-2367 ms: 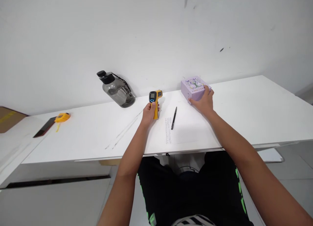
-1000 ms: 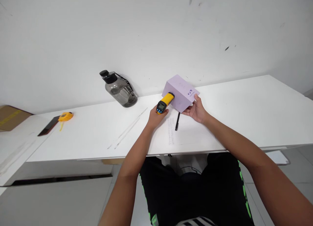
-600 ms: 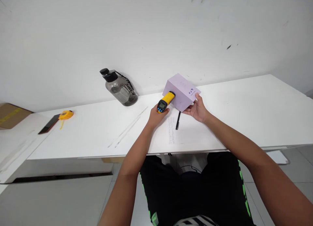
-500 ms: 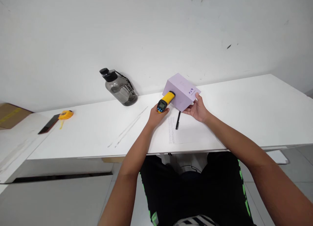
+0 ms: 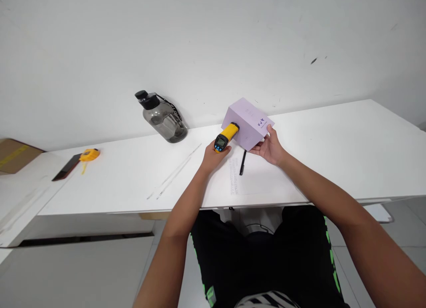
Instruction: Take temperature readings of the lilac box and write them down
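My left hand (image 5: 213, 157) is wrapped round the grip of a yellow and black infrared thermometer (image 5: 229, 132). Its small screen and blue buttons face me, and its front end is right at the side of a lilac box (image 5: 254, 114); whether they touch I cannot tell. With my right hand (image 5: 271, 148) I grip the box by its near right corner, thumb on top and fingers below, so that it sits tilted. Below the box lies a black pen (image 5: 242, 163) on a sheet of paper (image 5: 256, 181) with handwriting along its left part.
A grey see-through bottle (image 5: 166, 121) with a black lid stands by the wall. Farther left lie an orange tape measure (image 5: 89, 155) and a dark flat object (image 5: 66, 167). A cardboard box (image 5: 16, 157) sits at the far left of the white table (image 5: 349, 157).
Both hands keep their hold on the thermometer and the lilac box, with hardly any movement. The view has shifted very slightly.
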Motion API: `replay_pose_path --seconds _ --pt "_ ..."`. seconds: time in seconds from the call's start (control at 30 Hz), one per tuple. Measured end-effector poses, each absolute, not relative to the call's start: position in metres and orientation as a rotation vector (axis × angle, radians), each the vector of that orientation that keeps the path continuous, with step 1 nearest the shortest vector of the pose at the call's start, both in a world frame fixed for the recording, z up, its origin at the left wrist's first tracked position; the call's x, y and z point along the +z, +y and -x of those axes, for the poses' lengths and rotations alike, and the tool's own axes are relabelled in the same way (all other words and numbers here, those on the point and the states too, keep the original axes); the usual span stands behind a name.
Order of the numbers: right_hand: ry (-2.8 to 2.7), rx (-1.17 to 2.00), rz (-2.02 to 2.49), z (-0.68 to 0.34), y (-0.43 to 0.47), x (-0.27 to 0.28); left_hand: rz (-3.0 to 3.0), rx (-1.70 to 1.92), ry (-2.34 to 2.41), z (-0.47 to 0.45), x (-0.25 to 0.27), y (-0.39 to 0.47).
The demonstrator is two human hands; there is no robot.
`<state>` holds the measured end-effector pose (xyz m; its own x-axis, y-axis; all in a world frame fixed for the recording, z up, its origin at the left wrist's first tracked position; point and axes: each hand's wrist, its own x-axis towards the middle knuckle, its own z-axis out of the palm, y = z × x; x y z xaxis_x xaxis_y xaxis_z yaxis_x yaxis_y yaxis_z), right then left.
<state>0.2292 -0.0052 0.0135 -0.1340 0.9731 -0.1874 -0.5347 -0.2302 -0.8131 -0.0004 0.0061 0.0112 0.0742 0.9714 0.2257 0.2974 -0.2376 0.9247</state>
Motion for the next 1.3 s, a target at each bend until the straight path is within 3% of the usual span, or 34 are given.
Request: replay_pose_path --seconds 1.3 --pt "-0.751 1.636 0.862 -0.2316 -0.0034 0.0096 -1.682 1.153 1.319 -0.0002 0.0164 0.0041"
